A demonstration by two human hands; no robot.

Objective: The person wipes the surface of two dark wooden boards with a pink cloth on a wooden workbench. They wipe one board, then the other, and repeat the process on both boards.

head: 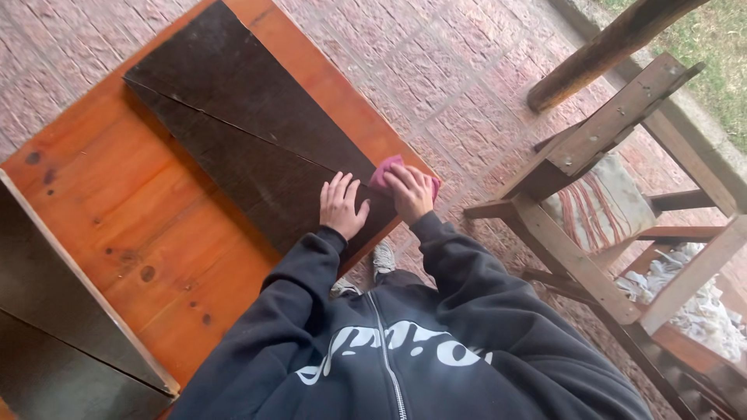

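The right hand (410, 190) lies palm down with its fingers curled over a crumpled magenta cloth (387, 173), pressing it onto the near corner of a dark brown, weathered wooden board (249, 132). The cloth shows pink on both sides of the knuckles, at the board's edge, close to the rim of the orange varnished pine tabletop (132, 233). Just beside it, the left hand (342, 207) rests flat on the same board, fingers spread and straight, gripping nothing. Both arms come out of black hooded-jacket sleeves (467, 280).

The board lies at a slant across the tabletop, a long crack running along its length. A second dark wooden panel with a pale edge (70, 319) sits at the tabletop's far left, well apart from the hands. Below the tabletop's edge, grey shoes (381, 260) stand on reddish paving bricks (436, 70). To the right, near the person's elbow, stands a rough wooden chair (591, 194) with a striped cushion (603, 210), a wooden post (607, 47) leaning above it.
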